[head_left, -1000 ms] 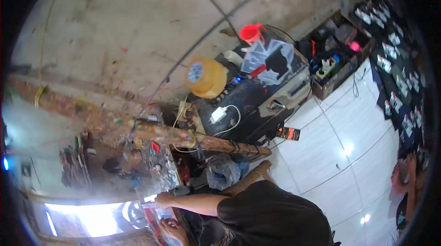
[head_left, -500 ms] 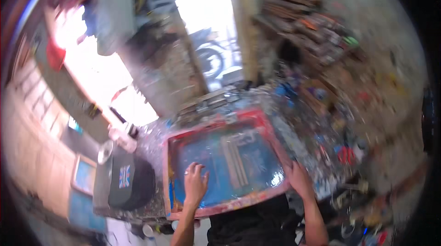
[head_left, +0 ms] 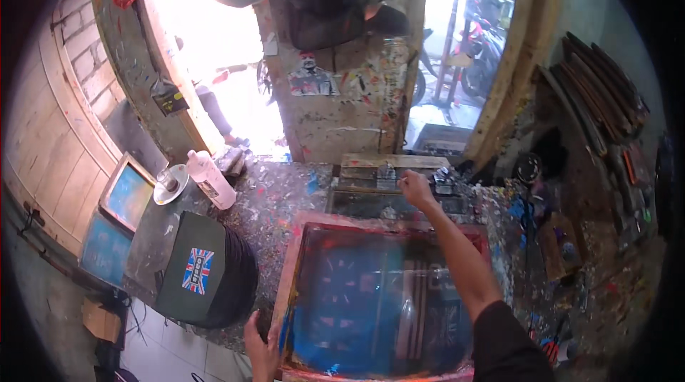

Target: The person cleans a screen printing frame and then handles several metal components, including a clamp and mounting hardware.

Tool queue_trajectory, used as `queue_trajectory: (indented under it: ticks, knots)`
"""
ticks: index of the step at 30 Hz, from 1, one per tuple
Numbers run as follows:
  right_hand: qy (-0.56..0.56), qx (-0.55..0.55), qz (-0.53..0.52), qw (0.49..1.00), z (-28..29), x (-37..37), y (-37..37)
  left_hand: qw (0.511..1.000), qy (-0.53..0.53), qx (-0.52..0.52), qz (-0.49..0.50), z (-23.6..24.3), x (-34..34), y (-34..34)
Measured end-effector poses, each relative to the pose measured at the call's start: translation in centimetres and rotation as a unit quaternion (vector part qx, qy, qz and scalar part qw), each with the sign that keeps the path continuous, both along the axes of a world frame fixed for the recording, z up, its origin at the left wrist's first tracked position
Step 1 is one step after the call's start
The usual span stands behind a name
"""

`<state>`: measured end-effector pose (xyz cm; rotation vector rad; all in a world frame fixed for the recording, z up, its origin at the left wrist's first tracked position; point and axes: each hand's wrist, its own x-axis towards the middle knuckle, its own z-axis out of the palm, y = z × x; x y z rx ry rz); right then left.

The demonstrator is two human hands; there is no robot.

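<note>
A screen printing frame (head_left: 291, 296) with a red-stained wooden border lies flat on the table in front of me; its mesh is blue with pale stripes. My left hand (head_left: 261, 348) is beside the frame's near left edge, thumb and fingers apart, holding nothing that I can see. Across the frame reaches my right arm. Beyond its far edge my right hand (head_left: 416, 191) is closed above a tray-like wooden rack (head_left: 357, 200), near a small clear jar (head_left: 386, 176). Whatever it pinches is hidden. Left of the frame sits a stack of dark fabric pieces (head_left: 207, 275), the top one bearing a red, white and blue flag print.
A pink-white bottle (head_left: 212, 181) and a white plate (head_left: 172, 186) with a small glass stand at the back left of the paint-spattered table (head_left: 275, 196). More framed screens (head_left: 127, 193) lean at the left. A small open box (head_left: 561, 246) lies at right.
My view has swung, moving the scene. My right hand has left the frame's right edge and reached to the far side. My left hand has moved from above the mesh to the frame's left edge.
</note>
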<state>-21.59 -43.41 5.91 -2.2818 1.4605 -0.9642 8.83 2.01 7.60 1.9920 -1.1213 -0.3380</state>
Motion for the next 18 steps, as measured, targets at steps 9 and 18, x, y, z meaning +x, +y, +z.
queue_trajectory:
  ticks: [9,18]
  knots:
    - [0.052,-0.027,-0.041,0.997,-2.4,7.9,-4.1,0.993,0.072,0.042,0.088,-1.0,2.6,1.1]
    - [0.076,-0.035,-0.033,0.996,-1.9,7.4,-4.1,0.993,0.032,0.098,0.058,-0.6,1.8,0.7]
